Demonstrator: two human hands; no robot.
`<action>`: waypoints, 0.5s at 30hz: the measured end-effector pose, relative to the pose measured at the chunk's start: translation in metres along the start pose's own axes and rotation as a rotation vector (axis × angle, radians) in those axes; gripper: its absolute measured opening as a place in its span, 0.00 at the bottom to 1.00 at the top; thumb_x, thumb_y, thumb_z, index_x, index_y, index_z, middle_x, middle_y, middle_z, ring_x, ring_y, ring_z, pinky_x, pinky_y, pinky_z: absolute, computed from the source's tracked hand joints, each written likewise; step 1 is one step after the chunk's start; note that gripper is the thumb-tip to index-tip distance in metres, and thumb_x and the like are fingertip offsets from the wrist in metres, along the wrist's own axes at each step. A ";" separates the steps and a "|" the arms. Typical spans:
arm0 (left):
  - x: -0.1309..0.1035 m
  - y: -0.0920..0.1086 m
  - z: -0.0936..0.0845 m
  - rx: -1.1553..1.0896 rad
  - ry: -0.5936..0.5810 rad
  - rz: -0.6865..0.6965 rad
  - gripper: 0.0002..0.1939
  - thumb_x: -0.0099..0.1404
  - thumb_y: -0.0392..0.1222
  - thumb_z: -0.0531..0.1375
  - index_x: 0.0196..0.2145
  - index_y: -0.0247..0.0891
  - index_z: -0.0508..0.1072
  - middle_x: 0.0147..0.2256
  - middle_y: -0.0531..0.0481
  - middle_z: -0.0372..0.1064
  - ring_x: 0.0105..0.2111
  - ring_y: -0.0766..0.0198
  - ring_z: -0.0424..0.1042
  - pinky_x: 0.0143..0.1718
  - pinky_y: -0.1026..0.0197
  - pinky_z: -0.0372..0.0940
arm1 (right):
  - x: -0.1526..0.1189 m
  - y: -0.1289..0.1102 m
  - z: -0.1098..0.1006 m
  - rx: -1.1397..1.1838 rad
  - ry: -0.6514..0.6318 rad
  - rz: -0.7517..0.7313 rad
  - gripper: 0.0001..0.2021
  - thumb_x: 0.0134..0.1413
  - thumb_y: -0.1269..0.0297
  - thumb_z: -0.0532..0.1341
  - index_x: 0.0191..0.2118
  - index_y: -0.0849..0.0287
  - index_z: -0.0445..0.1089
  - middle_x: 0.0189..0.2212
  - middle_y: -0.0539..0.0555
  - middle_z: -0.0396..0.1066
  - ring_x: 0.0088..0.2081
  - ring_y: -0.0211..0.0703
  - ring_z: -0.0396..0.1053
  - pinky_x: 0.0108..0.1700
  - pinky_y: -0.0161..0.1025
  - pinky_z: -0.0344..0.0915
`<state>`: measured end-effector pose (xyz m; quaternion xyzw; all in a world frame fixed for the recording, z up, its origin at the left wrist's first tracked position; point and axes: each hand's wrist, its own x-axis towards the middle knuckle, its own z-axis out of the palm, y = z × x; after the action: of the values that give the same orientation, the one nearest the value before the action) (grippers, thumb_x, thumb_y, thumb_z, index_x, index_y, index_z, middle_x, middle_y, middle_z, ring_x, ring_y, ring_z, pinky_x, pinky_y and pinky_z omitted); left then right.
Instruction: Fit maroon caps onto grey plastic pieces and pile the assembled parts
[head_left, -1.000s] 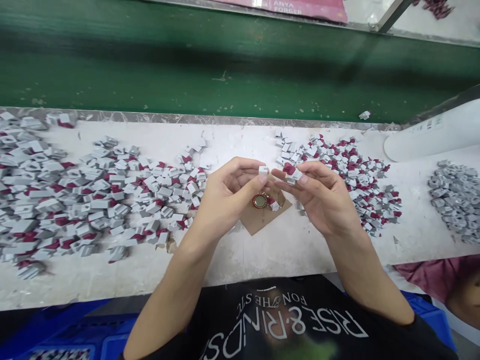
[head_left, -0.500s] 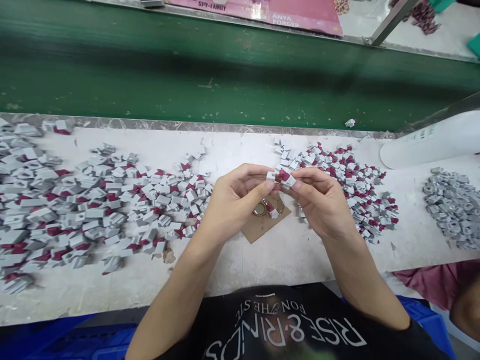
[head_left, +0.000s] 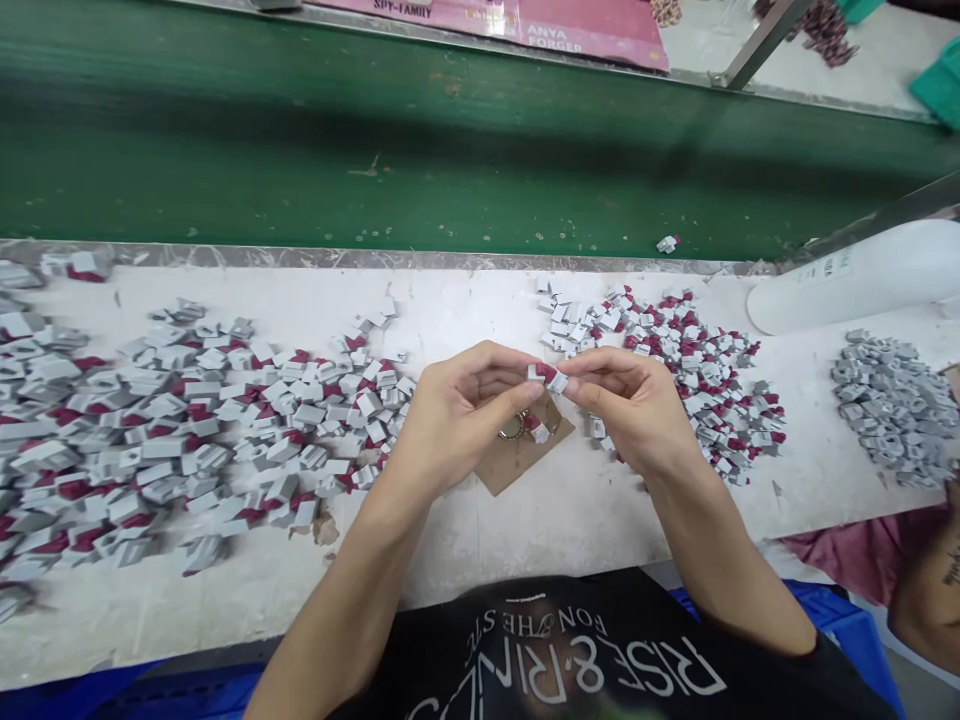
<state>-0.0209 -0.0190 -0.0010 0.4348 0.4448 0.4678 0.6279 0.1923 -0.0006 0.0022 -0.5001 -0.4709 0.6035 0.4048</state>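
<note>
A small white and dark red plastic piece (head_left: pixel 547 375) is pinched between my two hands above the table. My left hand (head_left: pixel 465 420) grips its left end with thumb and fingers, and my right hand (head_left: pixel 630 405) holds the right end. Below them, a brown cardboard piece (head_left: pixel 501 474) lies on the table, partly covered by my left hand. A round metal-rimmed object (head_left: pixel 513 427) and another white and red piece (head_left: pixel 537 430) rest on the cardboard.
Grey and red pieces (head_left: pixel 187 420) spread over the left; another pile (head_left: pixel 694 350) lies right of my hands. Grey parts (head_left: pixel 892 405) and a white cylinder (head_left: pixel 855 275) are farther right. Beyond the table edge runs a green surface (head_left: pixel 450 150) with one piece (head_left: pixel 667 244). Another person's arm (head_left: pixel 930 580) shows at right.
My hands have moved slightly down and left in the view, and the held piece is turned differently. The table and piles have shifted left in the view.
</note>
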 end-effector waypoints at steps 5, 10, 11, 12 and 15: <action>0.014 0.008 -0.005 0.069 -0.049 -0.007 0.08 0.71 0.43 0.77 0.46 0.42 0.87 0.42 0.45 0.88 0.39 0.53 0.89 0.41 0.54 0.85 | 0.008 -0.010 -0.003 -0.037 -0.027 -0.047 0.04 0.58 0.62 0.80 0.40 0.49 0.90 0.38 0.52 0.88 0.37 0.46 0.85 0.41 0.45 0.84; 0.062 0.014 -0.016 0.375 -0.112 0.077 0.04 0.70 0.41 0.72 0.43 0.42 0.85 0.43 0.47 0.87 0.43 0.54 0.86 0.48 0.53 0.80 | 0.054 -0.019 -0.026 -0.246 -0.103 -0.062 0.09 0.60 0.58 0.78 0.44 0.51 0.89 0.41 0.55 0.88 0.40 0.50 0.84 0.46 0.49 0.82; 0.076 0.013 -0.020 0.455 -0.077 0.102 0.04 0.69 0.40 0.72 0.42 0.42 0.85 0.44 0.46 0.87 0.44 0.54 0.85 0.49 0.53 0.79 | 0.069 -0.021 -0.036 -0.345 -0.041 -0.094 0.09 0.61 0.59 0.77 0.46 0.53 0.88 0.42 0.56 0.87 0.40 0.50 0.84 0.47 0.50 0.81; 0.091 0.013 -0.024 0.526 -0.011 0.118 0.03 0.68 0.38 0.72 0.41 0.42 0.84 0.44 0.46 0.86 0.45 0.53 0.84 0.50 0.52 0.78 | 0.086 -0.023 -0.047 -0.459 0.064 -0.134 0.09 0.62 0.61 0.74 0.47 0.54 0.87 0.43 0.57 0.87 0.40 0.51 0.83 0.48 0.51 0.80; 0.135 0.012 -0.038 0.612 0.250 0.068 0.04 0.67 0.34 0.71 0.38 0.41 0.81 0.41 0.45 0.85 0.43 0.52 0.83 0.50 0.50 0.77 | 0.135 -0.029 -0.083 -0.847 0.441 -0.197 0.09 0.63 0.67 0.67 0.46 0.58 0.85 0.41 0.59 0.85 0.43 0.54 0.81 0.55 0.53 0.76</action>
<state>-0.0376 0.1196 -0.0182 0.5571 0.6236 0.3829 0.3926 0.2515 0.1488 -0.0043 -0.6899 -0.6231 0.1975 0.3110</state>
